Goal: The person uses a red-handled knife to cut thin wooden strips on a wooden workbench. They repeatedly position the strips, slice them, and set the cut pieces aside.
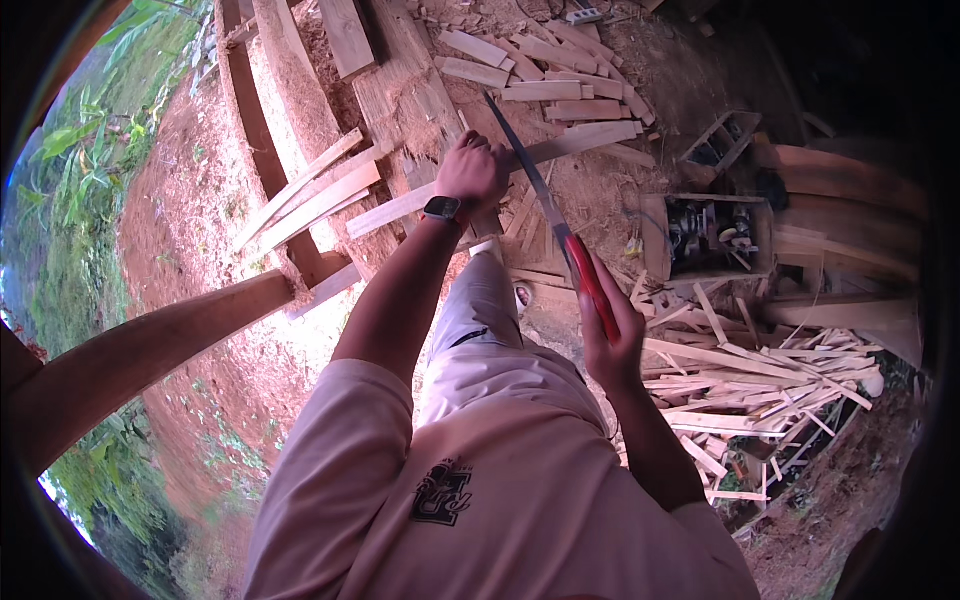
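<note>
Toward 12 o'clock a pale board lies aslant, and a clean cut would seem to need it pinned flat, without rocking. A hand saw crosses over it, tip toward 12, red handle toward 3; long, even strokes on one line should keep it from wandering, though whether its edge is biting cannot be told. The right hand, between 3 and 4, is wrapped round that handle; the left hand, at 12, is curled over the board near the blade, so best kept clear of the cutting line. As for materials, the loose heap of slats near 4 is thin, straight-edged wood; the open wooden box between 2 and 3 is squarish; the short boards near 1 are flat and blunt-ended. The blade is slim, grey and tapering, the handle smooth-looking; the watch at 11 has a dark, rounded-square face.
</note>
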`<state>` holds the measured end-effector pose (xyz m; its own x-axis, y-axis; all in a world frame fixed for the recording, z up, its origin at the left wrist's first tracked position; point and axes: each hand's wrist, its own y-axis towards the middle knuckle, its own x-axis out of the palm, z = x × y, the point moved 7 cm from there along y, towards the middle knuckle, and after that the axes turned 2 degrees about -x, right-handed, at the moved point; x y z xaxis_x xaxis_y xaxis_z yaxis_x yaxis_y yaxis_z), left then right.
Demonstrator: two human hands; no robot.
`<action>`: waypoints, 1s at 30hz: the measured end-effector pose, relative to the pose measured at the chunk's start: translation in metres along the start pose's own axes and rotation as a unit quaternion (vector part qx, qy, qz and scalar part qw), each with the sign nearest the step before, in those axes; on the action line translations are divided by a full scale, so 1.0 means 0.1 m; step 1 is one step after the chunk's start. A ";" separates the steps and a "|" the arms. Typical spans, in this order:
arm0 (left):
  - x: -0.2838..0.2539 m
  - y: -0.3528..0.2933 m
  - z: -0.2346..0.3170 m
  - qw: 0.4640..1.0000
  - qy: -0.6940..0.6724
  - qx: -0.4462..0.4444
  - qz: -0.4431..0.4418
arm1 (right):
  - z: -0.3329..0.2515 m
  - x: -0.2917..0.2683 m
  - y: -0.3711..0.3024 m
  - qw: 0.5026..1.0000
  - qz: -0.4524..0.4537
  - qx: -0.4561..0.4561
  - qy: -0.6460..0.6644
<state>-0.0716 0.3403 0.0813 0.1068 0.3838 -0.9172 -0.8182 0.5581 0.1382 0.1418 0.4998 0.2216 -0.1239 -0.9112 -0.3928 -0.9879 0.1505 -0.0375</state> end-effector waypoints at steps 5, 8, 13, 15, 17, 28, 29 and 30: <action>-0.04 0.07 0.13 1.000 0.001 0.013 -0.017 | 0.36 0.59 1.08 0.993 0.058 -0.103 0.015; 0.09 0.00 -0.01 0.999 0.032 -0.005 -0.041 | 0.22 0.48 0.67 0.999 0.023 -0.038 0.021; 0.10 0.00 -0.04 0.999 0.021 -0.024 -0.034 | -0.19 -0.15 -0.30 0.999 -0.018 0.048 0.018; 0.10 0.01 -0.01 0.999 0.021 -0.020 -0.034 | -0.21 -0.17 -0.19 0.997 -0.016 0.068 0.023; 0.09 0.01 -0.05 0.998 0.026 -0.028 -0.040 | -0.22 -0.07 0.07 0.998 -0.005 0.052 0.022; 0.14 0.00 -0.10 0.999 0.030 -0.021 -0.028 | -0.35 -0.02 0.09 0.999 -0.032 0.009 0.002; 0.12 0.02 -0.07 0.999 0.035 -0.018 -0.031 | -0.48 -0.21 -0.10 0.999 -0.036 0.020 -0.002; 0.11 0.03 -0.02 0.999 0.038 -0.013 -0.037 | -0.54 -0.31 -0.20 0.999 -0.039 0.034 -0.007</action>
<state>-0.0740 0.3443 0.0703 0.1244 0.2845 -0.9506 -0.8240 0.5634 0.0608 0.1604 0.5042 0.2836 -0.0442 -0.9155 -0.3998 -0.9860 0.1044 -0.1303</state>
